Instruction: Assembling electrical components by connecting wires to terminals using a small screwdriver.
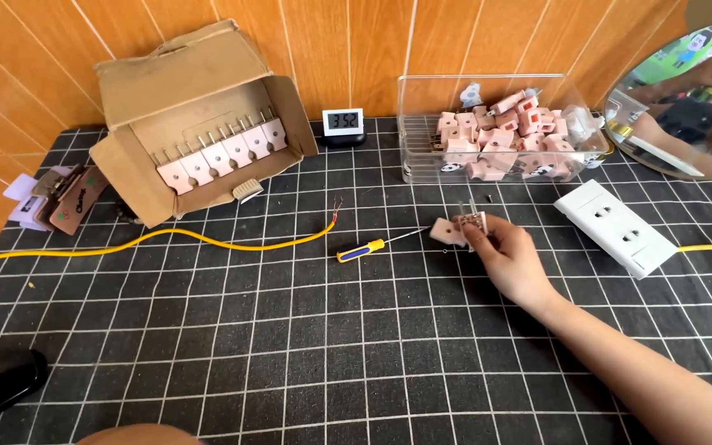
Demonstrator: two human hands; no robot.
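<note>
On a black grid mat (pixel 290 330) before a wood-panelled wall, the right hand (pixel 511 255) pinches a pink plug (pixel 467 227), prongs upward, beside a yellow-handled screwdriver (pixel 364 249). Behind stand a clear plastic box (pixel 422 124) of pink plugs and an open cardboard box (pixel 199 82). The left hand is out of view.

The right hand (pixel 508 255) and forearm are bare, with no sleeve, glove, ring or watch in view, the arm running from the bottom right corner towards the yellow-handled screwdriver (pixel 362 250), fingernails short and unpainted.
</note>
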